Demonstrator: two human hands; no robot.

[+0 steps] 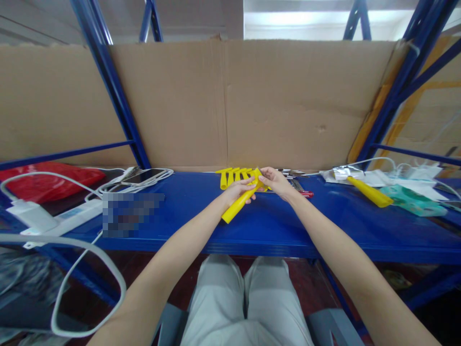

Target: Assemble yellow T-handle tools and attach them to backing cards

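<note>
A long yellow plastic handle [236, 207] slants over the blue shelf top, with its lower end toward me and its wider end away. My left hand [238, 189] is closed around the middle of it. At the far end, the fingers of my right hand [274, 180] pinch the wider part; a small dark edge shows there, too small to make out. Just behind my hands, several similar yellow pieces [224, 179] lie side by side in a row. To the right of my right hand lies a red-handled tool [307, 194], partly hidden.
A tall cardboard sheet [288, 105] closes off the back. At left are a red plastic bag [50, 181], a white power strip [77, 217] with cables and a phone [142, 177]. Another yellow handle [370, 192] lies at right beside a green plastic packet [414, 201]. Blue posts [115, 91] flank the shelf.
</note>
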